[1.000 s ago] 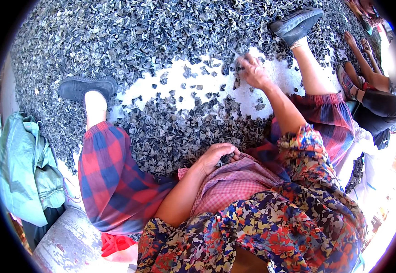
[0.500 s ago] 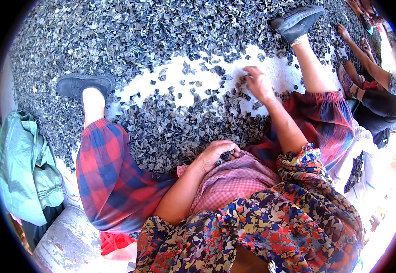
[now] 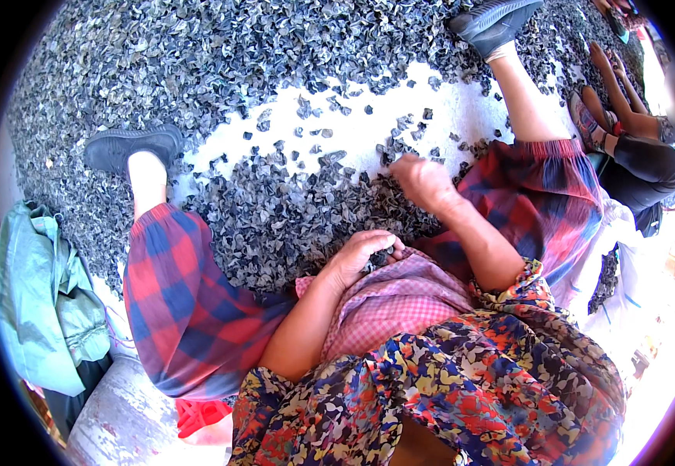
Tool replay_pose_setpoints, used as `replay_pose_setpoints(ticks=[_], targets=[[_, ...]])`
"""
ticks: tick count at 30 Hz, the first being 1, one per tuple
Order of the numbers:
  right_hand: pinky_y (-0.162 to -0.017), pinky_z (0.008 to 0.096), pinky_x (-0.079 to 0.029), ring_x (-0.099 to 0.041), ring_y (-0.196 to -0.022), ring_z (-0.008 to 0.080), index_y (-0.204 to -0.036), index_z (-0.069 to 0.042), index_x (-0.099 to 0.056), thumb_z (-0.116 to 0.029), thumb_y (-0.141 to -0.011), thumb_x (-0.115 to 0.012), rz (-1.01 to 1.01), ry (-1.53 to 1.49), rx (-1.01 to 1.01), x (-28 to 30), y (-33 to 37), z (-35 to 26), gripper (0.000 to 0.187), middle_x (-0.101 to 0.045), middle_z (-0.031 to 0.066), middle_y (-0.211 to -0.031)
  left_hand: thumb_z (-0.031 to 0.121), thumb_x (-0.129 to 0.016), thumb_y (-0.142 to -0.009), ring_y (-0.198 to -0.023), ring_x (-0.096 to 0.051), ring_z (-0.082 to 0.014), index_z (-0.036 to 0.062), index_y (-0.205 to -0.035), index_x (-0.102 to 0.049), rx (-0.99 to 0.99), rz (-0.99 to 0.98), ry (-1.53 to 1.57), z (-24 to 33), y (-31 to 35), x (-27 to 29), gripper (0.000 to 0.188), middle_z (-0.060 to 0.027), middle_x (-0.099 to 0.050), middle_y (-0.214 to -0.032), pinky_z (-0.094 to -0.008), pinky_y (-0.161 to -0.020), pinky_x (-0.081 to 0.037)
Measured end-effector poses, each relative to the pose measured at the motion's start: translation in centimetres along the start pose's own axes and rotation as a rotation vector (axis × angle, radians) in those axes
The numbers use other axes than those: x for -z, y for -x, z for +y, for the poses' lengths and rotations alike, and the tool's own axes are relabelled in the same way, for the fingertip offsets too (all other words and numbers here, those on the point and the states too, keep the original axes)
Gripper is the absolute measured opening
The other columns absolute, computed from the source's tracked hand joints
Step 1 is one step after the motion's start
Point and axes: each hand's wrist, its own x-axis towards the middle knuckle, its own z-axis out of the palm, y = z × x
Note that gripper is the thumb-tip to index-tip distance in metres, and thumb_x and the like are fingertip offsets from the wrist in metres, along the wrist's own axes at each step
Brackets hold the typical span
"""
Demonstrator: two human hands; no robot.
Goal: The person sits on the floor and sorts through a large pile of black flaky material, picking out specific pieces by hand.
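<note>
Dark, crinkled pieces that look like dried black fungus (image 3: 275,221) lie in a loose heap between my legs. My left hand (image 3: 364,255) rests by the pink checked cloth (image 3: 399,299) on my lap, its fingers curled around a few dark pieces (image 3: 378,259). Over the right part of the heap hovers my right hand (image 3: 424,184), its fingers pointing left. Motion smears those fingertips, so whether they pinch a piece does not show. Just beyond this hand, scattered pieces lie on a pale sheet (image 3: 368,128).
A wide layer of the same pieces (image 3: 197,62) spreads ahead. My dark shoes (image 3: 135,147) stand on either side. Green cloth (image 3: 34,287) and a worn grey cylinder (image 3: 131,412) are at left. A white sack (image 3: 624,272) sits at right, near another seated person's legs (image 3: 648,171).
My right hand has come nearer and slightly left, from the pale sheet's edge to over the heap. The left hand keeps its place and its grip. The whole view has shifted slightly.
</note>
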Motion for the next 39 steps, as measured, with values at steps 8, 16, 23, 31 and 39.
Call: replay_pose_setpoints(ticks=[8,16,23,31,39], targets=[[-0.080,0.0418,-0.050,-0.061,-0.094,0.0320,-0.097,-0.014,-0.066,-0.013,-0.084,-0.050,0.061,-0.252,-0.441,-2.4,-0.1,5.1,0.021,-0.063,0.0119,-0.101,0.026,-0.057,-0.085,-0.079,-0.059,-0.0149,-0.0005,-0.092,-0.064,-0.003,0.005,-0.017,0.5,0.3,-0.4,0.028,-0.0081,-0.064,-0.087,-0.0272,-0.077,-0.047],[-0.072,0.0370,-0.053,-0.064,-0.083,0.0279,-0.094,-0.013,-0.065,-0.014,-0.086,-0.049,0.093,-0.344,-0.081,-2.6,-2.3,5.1,0.018,-0.064,0.0127,-0.094,0.025,-0.057,-0.086,-0.080,-0.059,-0.0148,-0.0004,-0.091,-0.064,0.011,0.001,-0.001,0.2,0.1,-0.2,0.026,-0.0081,-0.064,-0.087,-0.0271,-0.077,-0.047],[-0.099,0.0465,-0.037,-0.045,-0.118,0.0375,-0.131,-0.013,-0.042,-0.035,-0.084,-0.055,0.303,-0.322,-0.509,1.2,-14.1,7.8,0.053,-0.042,0.0191,-0.133,0.026,-0.058,-0.085,-0.081,-0.059,-0.0147,0.0000,-0.090,-0.064,-0.005,0.010,-0.032,0.4,0.1,-0.3,0.027,-0.0078,-0.064,-0.087,-0.0274,-0.077,-0.047],[-0.104,0.0498,-0.032,-0.031,-0.132,0.0344,-0.129,-0.031,-0.048,-0.006,-0.080,-0.052,-0.085,-0.169,-0.094,-2.1,-13.3,2.8,0.055,-0.012,0.0128,-0.152,0.026,-0.058,-0.085,-0.082,-0.058,-0.0144,0.0005,-0.090,-0.064,-0.002,0.012,-0.023,0.3,0.1,-0.1,0.027,-0.0074,-0.063,-0.087,-0.0270,-0.077,-0.046],[-0.080,0.0373,-0.050,-0.062,-0.090,0.0302,-0.088,-0.011,-0.067,-0.001,-0.077,-0.052,0.175,-0.630,-0.238,-3.1,-2.7,3.8,0.021,-0.061,0.0089,-0.107,0.024,-0.057,-0.087,-0.079,-0.059,-0.0149,0.0001,-0.091,-0.063,0.023,0.002,0.018,0.4,0.0,-0.3,0.025,-0.0085,-0.064,-0.088,-0.0268,-0.075,-0.048]])
